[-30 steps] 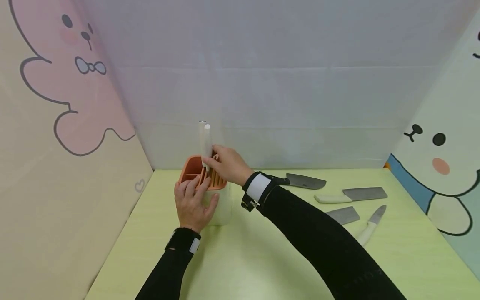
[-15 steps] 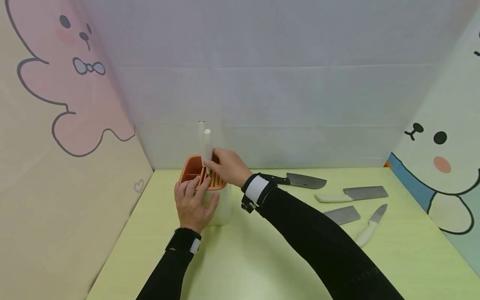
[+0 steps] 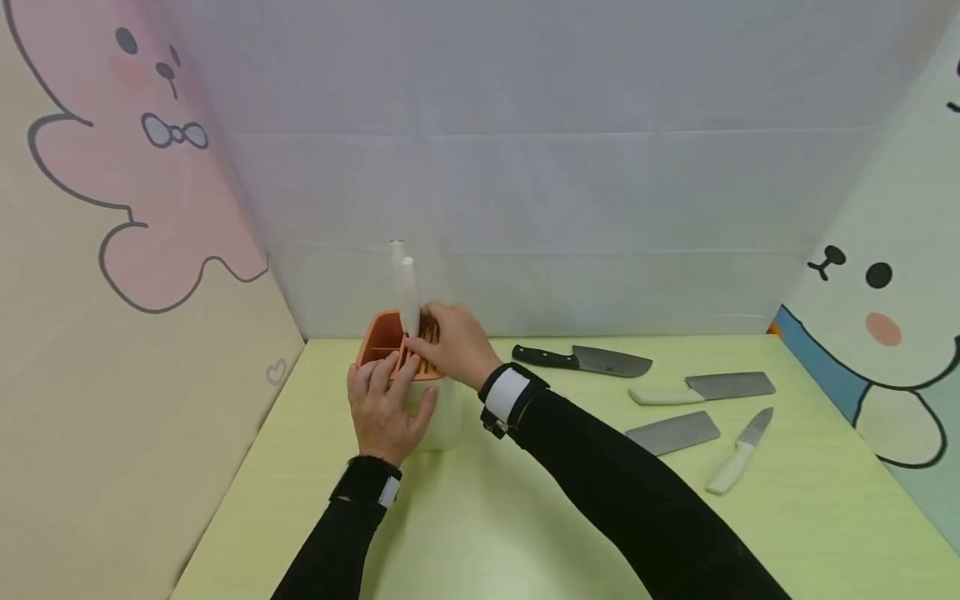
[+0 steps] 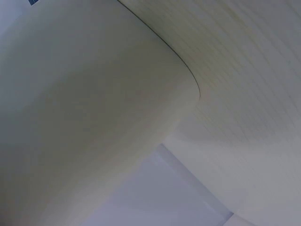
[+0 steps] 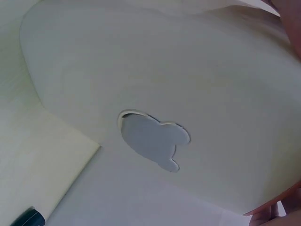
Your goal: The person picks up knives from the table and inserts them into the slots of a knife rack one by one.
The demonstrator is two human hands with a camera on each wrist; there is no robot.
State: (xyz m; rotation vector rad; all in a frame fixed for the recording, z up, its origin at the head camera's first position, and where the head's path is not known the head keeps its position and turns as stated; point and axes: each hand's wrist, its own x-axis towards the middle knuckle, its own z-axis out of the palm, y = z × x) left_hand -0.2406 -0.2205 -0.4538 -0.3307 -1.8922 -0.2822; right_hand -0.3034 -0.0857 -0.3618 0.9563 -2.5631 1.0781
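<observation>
A pale knife holder (image 3: 441,417) with an orange slotted top (image 3: 384,337) stands at the back left of the table. Two white-handled knives stand upright in its slots: the nearer knife (image 3: 408,296) and, behind it, a taller one (image 3: 397,252). My left hand (image 3: 387,417) rests on the front, spread fingers over the orange rim and thumb along the wall. My right hand (image 3: 456,343) is at the slots, thumb and fingertips close around the foot of the nearer handle; whether they pinch it is hidden. The holder's wall (image 5: 225,108) fills much of the right wrist view.
To the right lie a black-handled kitchen knife (image 3: 585,359), a white-handled cleaver (image 3: 701,389), a second broad blade (image 3: 675,432) partly behind the right sleeve, and a small white-handled knife (image 3: 738,454). A pale cloth wall (image 3: 570,208) closes off the back.
The nearer knife has sunk lower into its slot, and both handles now stand slightly further left. My right hand has slid down to the slotted top. The left hand has stayed put.
</observation>
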